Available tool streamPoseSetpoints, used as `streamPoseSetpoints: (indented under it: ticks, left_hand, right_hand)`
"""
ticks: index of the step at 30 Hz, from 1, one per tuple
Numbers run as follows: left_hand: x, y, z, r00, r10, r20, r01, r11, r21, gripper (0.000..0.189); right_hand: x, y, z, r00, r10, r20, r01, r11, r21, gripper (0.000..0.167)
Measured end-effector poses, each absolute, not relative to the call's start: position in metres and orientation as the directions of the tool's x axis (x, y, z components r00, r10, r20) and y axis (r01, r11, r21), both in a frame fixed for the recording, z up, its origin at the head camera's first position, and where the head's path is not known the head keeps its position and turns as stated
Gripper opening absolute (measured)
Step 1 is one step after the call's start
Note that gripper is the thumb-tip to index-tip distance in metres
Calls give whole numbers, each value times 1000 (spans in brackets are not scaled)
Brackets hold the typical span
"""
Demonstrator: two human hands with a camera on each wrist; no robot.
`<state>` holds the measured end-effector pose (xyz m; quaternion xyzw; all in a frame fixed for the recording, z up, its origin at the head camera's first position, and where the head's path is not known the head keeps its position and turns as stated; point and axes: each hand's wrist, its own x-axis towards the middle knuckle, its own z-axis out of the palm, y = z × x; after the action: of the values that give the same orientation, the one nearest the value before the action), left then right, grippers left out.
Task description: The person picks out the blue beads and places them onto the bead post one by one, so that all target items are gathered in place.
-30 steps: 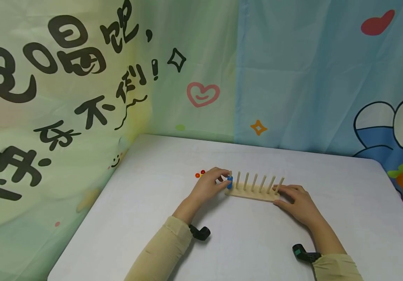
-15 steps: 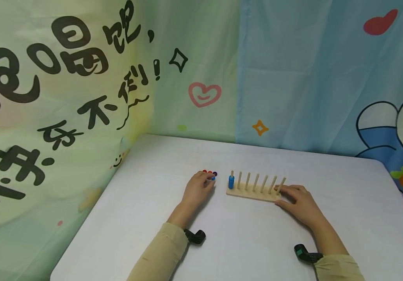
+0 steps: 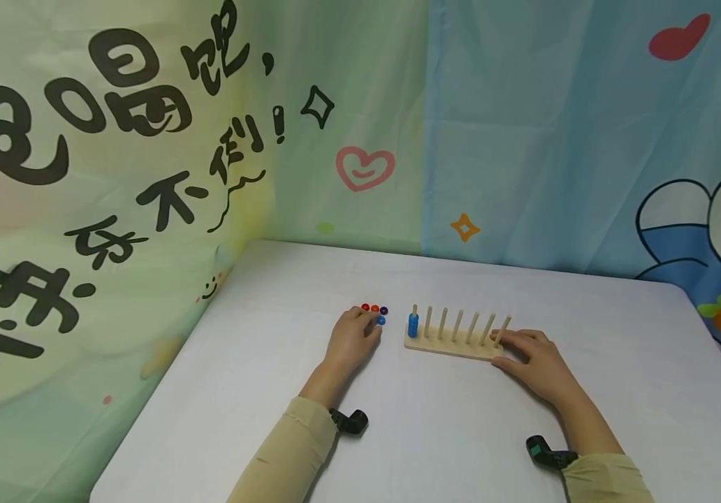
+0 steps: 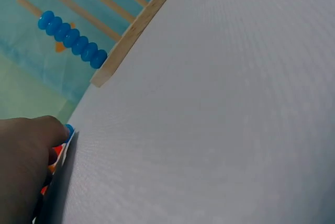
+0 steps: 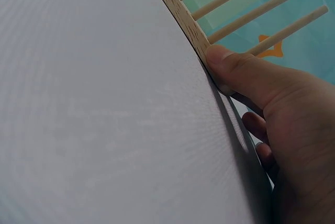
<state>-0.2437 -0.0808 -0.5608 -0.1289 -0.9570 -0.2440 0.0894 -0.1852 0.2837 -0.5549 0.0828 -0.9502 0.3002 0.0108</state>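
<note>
A wooden peg rack [image 3: 455, 347] stands on the table, its row of upright pegs running left to right. Several blue beads [image 4: 72, 38] are stacked on its leftmost peg, whose tip shows above them. My right hand [image 3: 536, 363] grips the rack's right end, thumb on the front edge [image 5: 207, 46] and fingers behind. To the left of the rack, my left hand [image 3: 353, 339] pinches a loose blue bead [image 3: 381, 321] at the tabletop. Its thumb meets that bead in the left wrist view; the other fingertips are mostly hidden.
Just beyond the left hand lie a red bead [image 3: 365, 307], an orange bead [image 3: 375, 309] and a dark purple bead [image 3: 383, 311]. The hand may cover more. A white-covered table [image 3: 448, 426] bears everything, with a printed curtain [image 3: 348, 84] behind.
My left hand has gone from the blue stack on the leftmost peg back left to the loose beads, where it stays at a blue one. The right hand keeps its grip.
</note>
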Motion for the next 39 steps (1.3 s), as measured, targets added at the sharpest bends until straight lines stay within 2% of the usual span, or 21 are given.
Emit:
streamPoseSetpoints:
  ticks: [10,17,25,31,39]
  left_hand:
    - [-242,-80,-557,-943,233,236,315,853,416,31]
    - [-243,-78,-556,-940,240,243,321,865,387,25]
    - [-246,-79,-553,-943,251,218,328,814,480,27]
    - [-250,-79,-543,-925,319,209,381,791,479,26]
    - [-253,-76,-519,-867,390,311,498,709,499,26]
  right_hand:
    - [-186,284,-557,-983,-155,96,-182,799,-573,58]
    - [-185,285,-559,-984,-154,90,-178,796,-578,58]
    - [-186,285,-559,-982,-156,104,-187,795,-577,56]
    - [-188,285,-558,-981,-159,110,-193,796,-573,56]
    - [-185,283,-556,-982,-157,110,-191,797,-572,57]
